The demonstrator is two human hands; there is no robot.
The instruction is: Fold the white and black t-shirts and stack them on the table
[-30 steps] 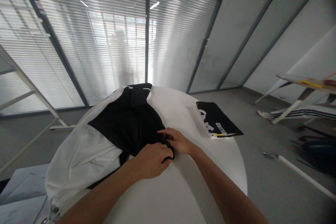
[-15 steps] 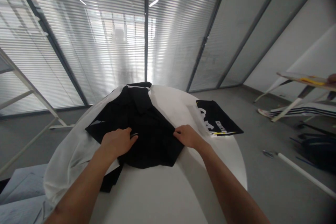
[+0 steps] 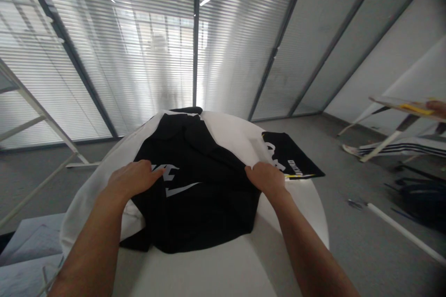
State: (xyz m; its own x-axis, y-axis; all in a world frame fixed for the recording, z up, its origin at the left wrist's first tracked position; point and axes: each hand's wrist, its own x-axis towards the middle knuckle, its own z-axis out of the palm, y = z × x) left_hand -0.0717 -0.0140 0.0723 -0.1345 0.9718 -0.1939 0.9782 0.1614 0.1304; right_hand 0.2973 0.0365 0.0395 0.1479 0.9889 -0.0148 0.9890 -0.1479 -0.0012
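Observation:
A black T-shirt (image 3: pixel 209 213) with a white swoosh and partly covered white lettering lies over the white round table (image 3: pixel 209 278). At its left side, my left hand (image 3: pixel 134 178) is closed on the fabric, thumb lying next to the lettering. My right hand (image 3: pixel 266 178) grips the shirt's right edge between thumb and fingers, and the cloth is drawn out between both hands. Beside my right hand is a flat, folded black item (image 3: pixel 291 153) with white print and a yellow line, partly overhanging the table's right side.
White cloth (image 3: pixel 83 209) covers the table's left part. A white metal frame (image 3: pixel 42 116) stands at the left, above papers (image 3: pixel 31 246). To the right are a white pole (image 3: pixel 404 232) on the floor and another table (image 3: pixel 404 104) with another person's hand (image 3: pixel 437 106).
Both hands have moved apart, the left one leftward and the right one slightly rightward. The shirt is spread wider, its lower edge is nearer me, and its white print now shows.

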